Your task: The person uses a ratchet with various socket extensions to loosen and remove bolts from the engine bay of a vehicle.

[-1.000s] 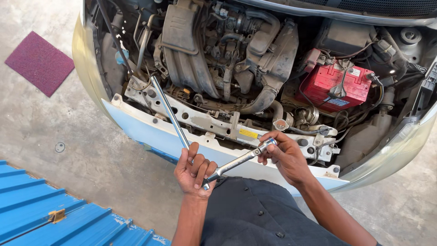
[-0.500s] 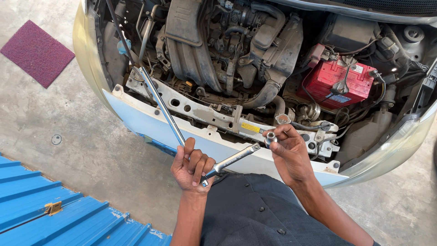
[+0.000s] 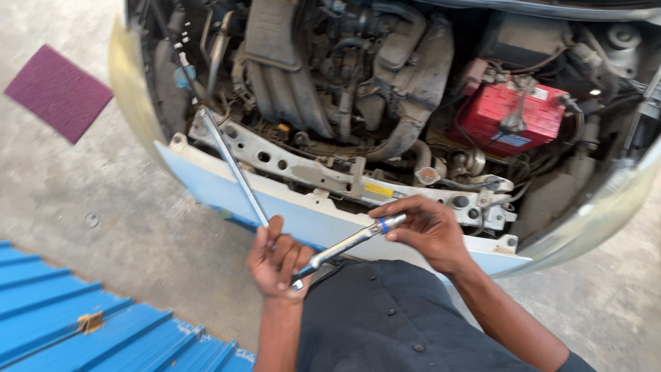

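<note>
Left hand [image 3: 275,258] closed on ratchet [image 3: 348,242] handle and long rod [image 3: 234,165]; right hand [image 3: 427,231] pinching ratchet head. Just before open engine bay [image 3: 358,89]; red battery [image 3: 509,117] at right.

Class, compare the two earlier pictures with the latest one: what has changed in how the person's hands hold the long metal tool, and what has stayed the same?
The right hand has slid its fingertips onto the upper end of the ratchet wrench, near the blue band, and the tool now lies lower, further from the car's front panel. The left hand keeps gripping the lower end. The thin metal rod, red battery and purple mat stay put.
</note>
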